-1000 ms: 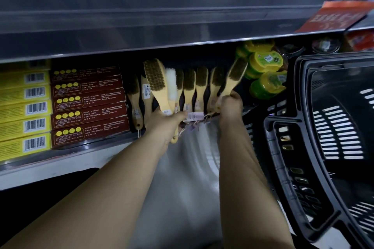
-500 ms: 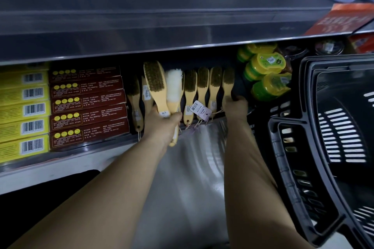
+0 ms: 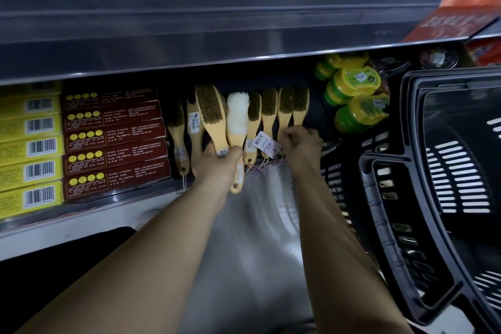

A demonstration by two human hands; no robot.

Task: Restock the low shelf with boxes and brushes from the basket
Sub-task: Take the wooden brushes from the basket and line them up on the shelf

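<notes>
Wooden brush (image 3: 300, 107) now in row (image 3: 269, 110)

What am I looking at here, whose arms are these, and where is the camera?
This is one picture from a camera worn on a person's head, looking down at their own bare arms; there is no machine. On the low shelf lie yellow boxes, dark red boxes, a row of wooden brushes and yellow-green tubs. A black basket stands to the right. The left hand grips a brown-bristled brush and a white fluffy brush. The right hand curls at the row's right end; whether it grips is unclear.
</notes>
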